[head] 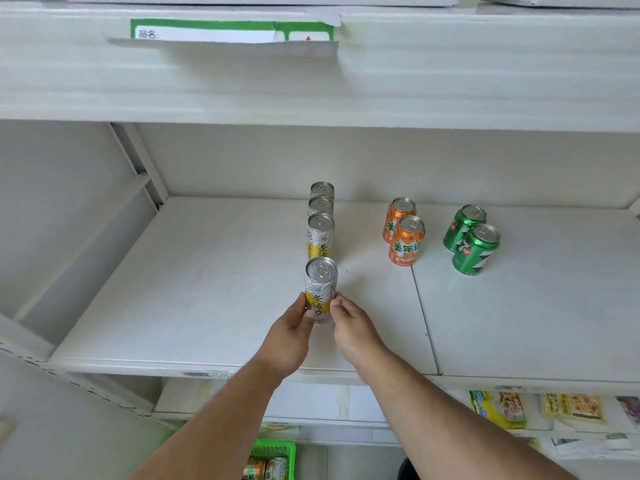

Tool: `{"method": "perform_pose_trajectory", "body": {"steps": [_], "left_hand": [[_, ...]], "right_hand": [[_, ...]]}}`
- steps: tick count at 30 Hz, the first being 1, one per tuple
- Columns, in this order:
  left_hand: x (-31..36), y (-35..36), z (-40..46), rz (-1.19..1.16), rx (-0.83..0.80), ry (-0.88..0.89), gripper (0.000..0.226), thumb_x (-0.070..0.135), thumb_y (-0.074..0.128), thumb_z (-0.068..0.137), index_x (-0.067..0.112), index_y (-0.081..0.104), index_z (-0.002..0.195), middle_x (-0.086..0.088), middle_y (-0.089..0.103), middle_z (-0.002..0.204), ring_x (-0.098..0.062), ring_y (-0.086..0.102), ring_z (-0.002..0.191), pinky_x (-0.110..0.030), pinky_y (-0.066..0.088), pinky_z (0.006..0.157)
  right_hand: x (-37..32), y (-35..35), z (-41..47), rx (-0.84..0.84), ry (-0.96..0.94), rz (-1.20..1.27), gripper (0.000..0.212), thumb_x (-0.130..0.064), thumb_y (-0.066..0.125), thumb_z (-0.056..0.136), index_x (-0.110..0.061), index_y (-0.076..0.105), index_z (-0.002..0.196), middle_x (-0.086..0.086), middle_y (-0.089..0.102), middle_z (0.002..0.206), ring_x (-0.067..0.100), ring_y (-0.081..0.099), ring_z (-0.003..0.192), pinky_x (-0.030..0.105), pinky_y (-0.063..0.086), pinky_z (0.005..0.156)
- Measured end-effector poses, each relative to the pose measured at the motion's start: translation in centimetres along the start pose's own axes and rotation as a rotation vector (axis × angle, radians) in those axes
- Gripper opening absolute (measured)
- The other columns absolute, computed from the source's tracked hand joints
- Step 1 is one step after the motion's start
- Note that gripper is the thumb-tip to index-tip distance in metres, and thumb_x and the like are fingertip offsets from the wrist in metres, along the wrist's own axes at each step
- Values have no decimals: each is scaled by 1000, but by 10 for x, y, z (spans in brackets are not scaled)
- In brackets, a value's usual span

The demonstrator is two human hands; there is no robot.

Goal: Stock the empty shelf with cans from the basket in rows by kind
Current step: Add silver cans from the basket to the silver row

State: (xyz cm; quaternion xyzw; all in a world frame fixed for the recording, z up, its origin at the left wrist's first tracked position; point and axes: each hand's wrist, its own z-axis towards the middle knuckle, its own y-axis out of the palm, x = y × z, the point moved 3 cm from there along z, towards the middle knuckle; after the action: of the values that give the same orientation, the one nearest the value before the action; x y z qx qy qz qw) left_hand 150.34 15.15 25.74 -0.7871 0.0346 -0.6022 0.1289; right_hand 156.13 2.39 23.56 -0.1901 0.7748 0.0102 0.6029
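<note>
Both hands hold one tall silver-and-yellow can (320, 289) upright on the white shelf (207, 306), near the front edge. Left hand (289, 336) curls round the can's left side, thumb on the label. Right hand (349, 323) pinches the can's right side with fingertips (335, 304), the other fingers loosely bent. Cannot tell if the can's base touches the shelf; the hands cover it.

Behind it, three more silver-and-yellow cans (321, 230) stand in a straight row running to the back of the shelf, close together. There is a small gap between the held can and the nearest one in the row.

To the right, two orange cans (406, 240) stand one behind the other, touching or nearly so. Further right, two green cans (474, 249) stand the same way. The three kinds sit well apart from each other.

A green basket (277, 448) shows at the bottom edge below the shelf, between the arms, with a few cans inside, partly hidden.

A green-and-white label (232, 31) hangs on the edge of the shelf above. Packets of food (498, 408) lie on the lower shelf at the right.
</note>
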Motion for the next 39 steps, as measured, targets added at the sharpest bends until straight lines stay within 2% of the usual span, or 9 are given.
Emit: {"method": "perform_pose_trajectory", "body": {"steps": [3,6,11,18,22,27,33,37,39], "left_hand": [[5,-3,13,20,-13,10,41,25,41,108,64,45,119,28,57,132,-2,51,129,-27,34,115],[4,-6,31,17,-18,7,40,26,41,108,54,47,136,23,58,137,-5,51,132,-31,34,118],[5,-8,53,54,-23,-12,44,30,42,106,48,45,146,22,58,138,-4,51,131,-33,37,116],[4,-9,66,60,-20,-16,46,31,44,105,47,43,148,18,61,137,-11,54,124,-35,38,115],[5,-11,69,78,-22,-4,44,29,43,105,47,46,146,19,62,135,-7,55,125,-34,38,115],[-2,-11,67,86,-11,-36,47,37,45,103,48,41,148,16,60,138,-18,52,132,-36,39,114],[-17,-16,34,-27,58,-138,66,45,55,96,35,31,156,14,42,156,-14,44,142,-42,30,122],[-20,-31,-1,-177,139,-103,58,32,57,101,24,38,155,10,46,152,-5,57,121,-41,37,118],[-23,-45,-22,-256,212,-83,52,24,54,104,19,40,153,7,50,147,0,60,104,-40,43,114]], "right_hand": [[-4,1,11,5,38,0,41,-34,37,110,-21,58,144,-2,62,144,11,56,127,27,41,109],[-12,2,21,12,59,14,47,-35,38,110,-23,47,155,-5,50,157,11,46,142,30,34,119],[-22,-2,33,35,71,25,45,-32,37,111,-24,47,154,-5,51,156,12,48,138,25,35,107],[-28,-2,41,33,93,20,47,-33,38,110,-23,47,155,-2,50,157,16,46,143,34,35,120],[-33,-1,37,15,101,11,47,-37,37,109,-26,47,154,-4,52,155,16,49,140,36,37,120],[-37,-6,29,-2,123,-15,48,-42,36,106,-24,51,149,-6,56,145,16,50,135,33,39,113],[-33,-19,-4,-7,97,-10,56,-43,44,107,-20,41,157,-3,41,162,16,40,149,31,28,124],[-9,-11,-28,26,67,81,88,-67,52,76,-20,52,150,-3,51,156,12,46,144,44,32,125],[-14,2,-51,-9,95,86,57,-57,55,88,-19,66,129,8,63,143,24,54,139,50,35,123]]}}
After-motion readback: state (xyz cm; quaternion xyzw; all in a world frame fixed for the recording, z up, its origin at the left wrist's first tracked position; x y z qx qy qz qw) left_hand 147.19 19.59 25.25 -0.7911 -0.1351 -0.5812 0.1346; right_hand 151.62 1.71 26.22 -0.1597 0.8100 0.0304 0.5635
